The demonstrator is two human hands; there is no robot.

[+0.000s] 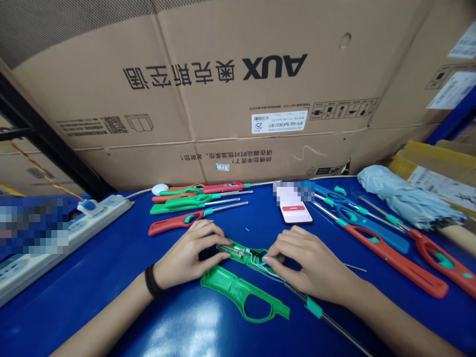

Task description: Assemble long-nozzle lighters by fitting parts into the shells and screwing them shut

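Observation:
An opened green gas lighter [241, 253] lies on the blue tabletop with its inner parts, thin white wires and clear fuel tank showing. My left hand [197, 248] grips its left end between thumb and fingers. Around the trigger area, my right hand [305, 260] is pinched on a small teal trigger [263, 259], partly hidden by the fingertips. The lighter's metal tube [342, 325], with a teal collar, runs down to the right under my right hand. Nearer to me, apart from it, rests the other half of the green shell [243, 295], hollow side up.
Several red and green lighters [178, 223] lie at the back left; red and blue ones [394, 260] lie on the right. A phone [295, 206] is behind my right hand. A power strip [80, 230] runs along the left, a folded umbrella [409, 196] at right, a large carton [223, 114] behind.

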